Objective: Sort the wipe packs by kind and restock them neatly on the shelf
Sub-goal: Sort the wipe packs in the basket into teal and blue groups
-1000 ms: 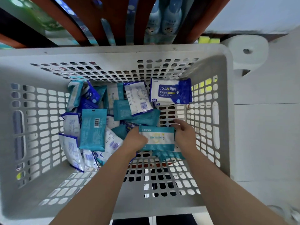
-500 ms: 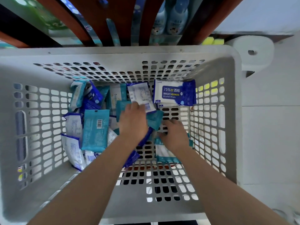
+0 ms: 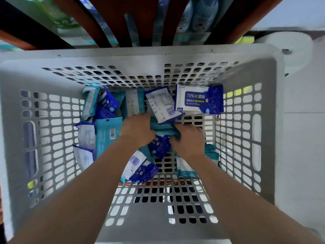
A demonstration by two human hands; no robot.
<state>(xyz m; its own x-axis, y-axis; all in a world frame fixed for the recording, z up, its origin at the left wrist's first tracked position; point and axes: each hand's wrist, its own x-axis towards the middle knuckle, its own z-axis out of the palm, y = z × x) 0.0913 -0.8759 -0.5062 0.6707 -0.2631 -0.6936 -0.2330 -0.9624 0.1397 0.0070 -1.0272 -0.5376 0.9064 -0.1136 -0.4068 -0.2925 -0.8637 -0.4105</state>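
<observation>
A big gray basket (image 3: 158,53) with holes in its walls is sitting on a pale floor (image 3: 302,155), right in front of a brown shelf (image 3: 112,23). Blue bottles (image 3: 198,16) are standing on the shelf. A white paper roll (image 3: 288,41) is lying by the basket's far right corner.

Many wipe packs (image 3: 107,136) are lying in a heap on the basket's bottom, mostly at the far and left sides. A white and blue alcohol wipes pack (image 3: 198,99) is lying by the far wall. The near part of the bottom is showing bare, and both arms are reaching in over it with room around them.

The left hand (image 3: 137,131) and the right hand (image 3: 189,140) are deep in the basket, side by side. Each grip is clamping on one end of a teal pack (image 3: 163,128) in the middle of the heap. The fingertips are hiding under the packs. The shelf is getting cut off at the top and is looking blurry.
</observation>
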